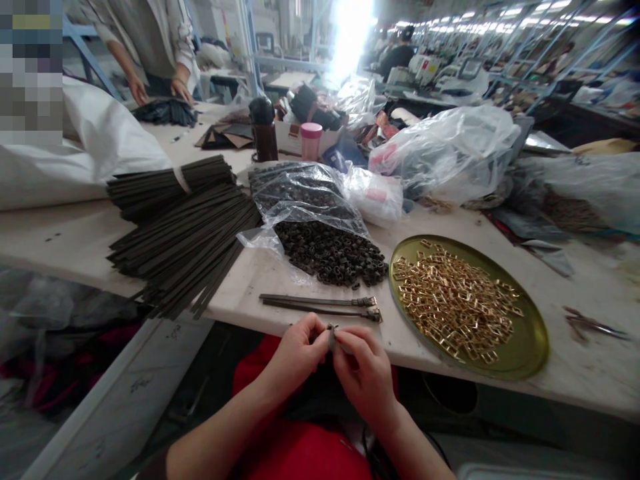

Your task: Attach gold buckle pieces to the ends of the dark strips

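At the table's front edge, my left hand (301, 345) and my right hand (369, 375) meet in a pinch. Between the fingertips is a dark strap (331, 337), of which only a short end shows; my fingers cover the rest. Just beyond them lie two finished-looking dark straps (315, 308) with small buckles at their right ends. Behind these, a heap of small black strap loops (335, 257) spills from a clear plastic bag (310, 190). To the right, a round gold tray (533, 347) holds many loose gold buckles (455, 300).
Bundled dark strips (185, 230) lie on the left, overhanging the front edge. Pliers (595, 325) rest at the far right. Behind stand a dark bottle (263, 130), a pink-lidded jar (311, 141) and plastic bags (445, 153). Another person's hands (183, 88) handle black material at the back left.
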The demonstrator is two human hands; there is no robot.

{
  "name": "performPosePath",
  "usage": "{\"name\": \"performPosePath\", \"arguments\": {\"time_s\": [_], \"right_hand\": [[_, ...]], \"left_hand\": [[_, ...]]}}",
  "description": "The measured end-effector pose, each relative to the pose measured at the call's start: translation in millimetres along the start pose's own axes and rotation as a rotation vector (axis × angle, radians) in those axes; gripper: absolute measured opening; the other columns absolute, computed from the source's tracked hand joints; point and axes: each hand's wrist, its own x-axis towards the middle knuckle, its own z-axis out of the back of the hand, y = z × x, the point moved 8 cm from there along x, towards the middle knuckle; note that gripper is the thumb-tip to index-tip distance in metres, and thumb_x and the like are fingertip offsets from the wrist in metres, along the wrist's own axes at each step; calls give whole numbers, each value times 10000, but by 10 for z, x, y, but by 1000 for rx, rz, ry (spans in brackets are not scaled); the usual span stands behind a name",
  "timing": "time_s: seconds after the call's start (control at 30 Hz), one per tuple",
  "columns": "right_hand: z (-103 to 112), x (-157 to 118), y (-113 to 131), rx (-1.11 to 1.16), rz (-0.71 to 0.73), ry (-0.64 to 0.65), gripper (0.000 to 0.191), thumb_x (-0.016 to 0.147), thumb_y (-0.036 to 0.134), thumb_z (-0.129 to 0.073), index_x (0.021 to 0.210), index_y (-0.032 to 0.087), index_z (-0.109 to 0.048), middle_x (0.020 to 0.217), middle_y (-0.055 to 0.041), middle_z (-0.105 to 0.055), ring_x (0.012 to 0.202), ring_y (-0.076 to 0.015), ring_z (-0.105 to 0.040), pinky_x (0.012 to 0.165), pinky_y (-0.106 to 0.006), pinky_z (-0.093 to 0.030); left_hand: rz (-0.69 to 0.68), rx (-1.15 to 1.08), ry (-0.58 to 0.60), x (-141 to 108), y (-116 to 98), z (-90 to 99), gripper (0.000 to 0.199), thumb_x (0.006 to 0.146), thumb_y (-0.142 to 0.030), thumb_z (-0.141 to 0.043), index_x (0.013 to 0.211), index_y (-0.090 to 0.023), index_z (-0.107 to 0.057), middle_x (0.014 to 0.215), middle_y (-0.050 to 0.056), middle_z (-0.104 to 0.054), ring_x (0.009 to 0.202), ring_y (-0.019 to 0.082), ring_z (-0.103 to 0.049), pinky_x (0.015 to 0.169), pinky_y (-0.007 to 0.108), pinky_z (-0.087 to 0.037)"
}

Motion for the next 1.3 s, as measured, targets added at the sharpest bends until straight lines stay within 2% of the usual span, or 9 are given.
{"name": "performPosePath", "arguments": {"time_s": [0.1, 0.23, 0.37, 0.5, 0.67, 0.9, 1.03, 1.3], "right_hand": [[-40, 26, -62, 142, -69, 76, 185, 832, 112, -470, 963, 213, -553, 894, -45, -543, 806, -149, -540, 700, -274, -464], [-104, 26, -311, 339, -307, 98, 56, 828, 207, -524, 778, 204, -550, 817, -20, -489, 772, -142, -510, 670, -258, -439], [-177, 24, -442, 487, -407, 187, 56, 804, 258, -572, 797, 210, -545, 900, -27, -488, 829, -152, -504, 715, -270, -427], [-167, 69, -426, 523, -359, 291, 112, 783, 265, -608, 879, 232, -561, 904, -16, -490, 831, -146, -498, 740, -266, -413], [-205, 77, -438, 523, -380, 427, 103, 773, 274, -622, 852, 222, -581, 983, -30, -474, 919, -155, -502, 802, -271, -411], [-195, 134, -367, 348, -270, 540, 96, 768, 229, -629, 742, 198, -542, 883, -17, -479, 799, -133, -501, 701, -248, -428], [-139, 146, -294, 261, -197, 567, 84, 789, 202, -601, 741, 190, -533, 866, -19, -495, 785, -131, -515, 683, -242, -432], [-71, 134, -188, 87, -134, 603, 88, 838, 192, -525, 752, 197, -507, 870, -31, -535, 775, -142, -538, 668, -256, -440]], "left_hand": [[-17, 8, 2, 2, -5, 12, 198, 774, -318, -512, 656, -180, -433, 501, -71, -444, 434, 68, -405, 443, 182, -318], [-37, 94, -17, 11, -30, 39, 168, 767, -284, -510, 654, -175, -449, 542, -61, -458, 499, 82, -427, 482, 191, -334], [-38, 165, 8, 37, -42, 24, 153, 764, -268, -502, 651, -172, -465, 547, -58, -476, 519, 91, -447, 487, 196, -334], [-17, 148, 63, 57, -20, -22, 152, 770, -286, -504, 677, -168, -480, 553, -59, -486, 509, 89, -460, 484, 194, -348], [37, 113, 81, 54, 41, -47, 184, 774, -326, -515, 681, -173, -472, 513, -78, -461, 434, 69, -417, 435, 183, -322], [159, 22, 160, -4, 152, -144, 237, 777, -397, -517, 695, -186, -444, 447, -98, -422, 347, 52, -349, 349, 164, -262], [201, -42, 189, -45, 164, -181, 249, 777, -402, -521, 707, -175, -446, 472, -86, -458, 355, 44, -357, 353, 157, -258], [182, -128, 236, -117, 141, -209, 297, 809, -448, -485, 745, -158, -476, 541, -52, -521, 396, 44, -421, 392, 160, -283]]}}
